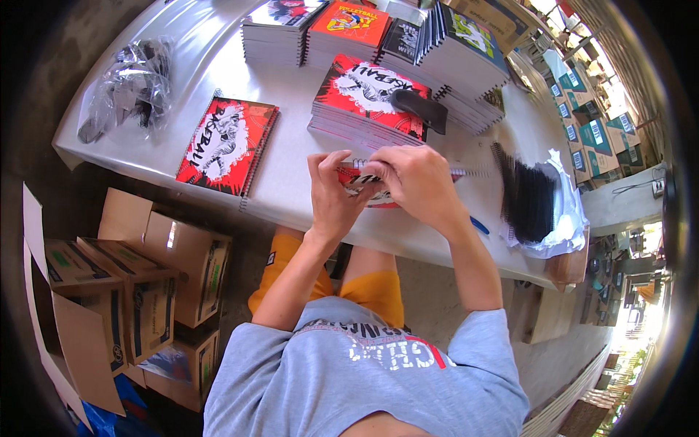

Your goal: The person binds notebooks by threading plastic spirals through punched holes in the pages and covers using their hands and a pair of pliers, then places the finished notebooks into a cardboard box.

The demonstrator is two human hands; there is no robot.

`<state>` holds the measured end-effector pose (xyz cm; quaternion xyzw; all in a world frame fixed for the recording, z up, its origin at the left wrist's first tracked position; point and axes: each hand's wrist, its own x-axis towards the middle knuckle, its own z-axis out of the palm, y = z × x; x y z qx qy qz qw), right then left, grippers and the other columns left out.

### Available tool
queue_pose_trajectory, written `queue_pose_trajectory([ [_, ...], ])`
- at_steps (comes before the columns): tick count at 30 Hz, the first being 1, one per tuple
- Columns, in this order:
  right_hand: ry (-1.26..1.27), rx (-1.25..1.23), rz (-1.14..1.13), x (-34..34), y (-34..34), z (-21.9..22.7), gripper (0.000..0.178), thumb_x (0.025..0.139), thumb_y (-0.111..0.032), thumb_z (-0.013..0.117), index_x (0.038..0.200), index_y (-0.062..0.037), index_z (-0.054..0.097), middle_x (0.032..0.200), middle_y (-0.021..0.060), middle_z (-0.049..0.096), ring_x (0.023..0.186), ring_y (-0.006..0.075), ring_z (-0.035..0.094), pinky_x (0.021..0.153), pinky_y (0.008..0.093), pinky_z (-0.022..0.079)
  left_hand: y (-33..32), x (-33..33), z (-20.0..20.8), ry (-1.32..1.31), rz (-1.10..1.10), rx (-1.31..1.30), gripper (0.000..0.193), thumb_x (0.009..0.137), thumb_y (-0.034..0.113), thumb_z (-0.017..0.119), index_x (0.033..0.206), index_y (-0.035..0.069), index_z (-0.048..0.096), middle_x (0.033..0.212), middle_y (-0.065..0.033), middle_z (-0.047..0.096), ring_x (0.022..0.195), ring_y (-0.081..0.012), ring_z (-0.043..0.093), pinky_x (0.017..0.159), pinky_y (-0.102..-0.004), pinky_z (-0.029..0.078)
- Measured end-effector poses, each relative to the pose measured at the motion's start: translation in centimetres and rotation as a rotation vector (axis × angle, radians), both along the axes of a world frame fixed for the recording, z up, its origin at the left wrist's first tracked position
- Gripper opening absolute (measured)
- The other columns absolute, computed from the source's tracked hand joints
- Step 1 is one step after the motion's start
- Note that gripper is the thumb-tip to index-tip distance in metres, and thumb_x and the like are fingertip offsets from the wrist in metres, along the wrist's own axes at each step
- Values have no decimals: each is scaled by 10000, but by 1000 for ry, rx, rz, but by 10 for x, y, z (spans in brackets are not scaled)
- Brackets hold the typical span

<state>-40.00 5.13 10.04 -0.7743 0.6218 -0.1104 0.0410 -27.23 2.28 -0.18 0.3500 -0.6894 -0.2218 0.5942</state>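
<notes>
At the table's near edge lies a red, white and black notebook [380,199], mostly covered by my hands. My left hand [332,198] has its thumb and curled fingers on the notebook's left part, gripping it. The fingers of my right hand [424,182] are bent together over its top edge, pinching a spiral binding coil [475,172] whose end sticks out to the right. The fingertips are partly hidden. Just beyond my hands rises a stack of matching notebooks [358,86], with a dark curved object [421,109] on top. Another such notebook [227,146], coil-bound, lies at left.
Black binding coils [526,200] lie on white plastic at the right. A blue pen-like object [479,225] is near my right forearm. Bound notebooks [342,33] stand in piles at the back, a clear plastic bag [135,91] at far left. Cardboard boxes [149,291] fill the floor at left.
</notes>
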Motion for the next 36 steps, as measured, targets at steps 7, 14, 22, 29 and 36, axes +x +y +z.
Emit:
queue_pose_trajectory([
  [7,-474,7,-31,0,0,0,264,710,-78,722,955,-28,635,843,131,623,747,272,615,673,345,480,-5,0,-4,-3,-23,-36,639,599,121,831,1042,50,376,926,-137,424,803,-291,497,648,-363,481],
  [14,-293,-184,59,4,-4,-4,193,745,-54,683,932,-7,662,868,134,633,738,249,625,664,324,494,-7,-1,-5,13,-64,-39,636,592,153,834,1016,44,373,910,-130,433,798,-295,483,648,-394,457],
  [22,-567,81,-74,5,-3,12,228,698,-6,699,924,-17,677,831,127,635,788,241,618,710,331,484,-8,-1,-2,11,-41,-35,631,603,166,831,1027,44,380,911,-138,444,811,-303,485,641,-395,450],
  [29,-426,-88,38,7,-2,9,186,716,-8,697,902,2,678,857,132,647,789,208,626,708,310,480,-12,3,6,-44,-97,39,667,573,178,851,1012,41,367,911,-140,448,778,-303,489,635,-390,449],
  [36,-543,350,169,-32,-18,32,340,850,-161,559,1173,-55,570,1125,135,587,1009,227,560,931,319,403,-24,18,-7,194,-367,128,789,462,257,918,940,70,319,847,-68,416,704,-207,465,663,-308,446],
])
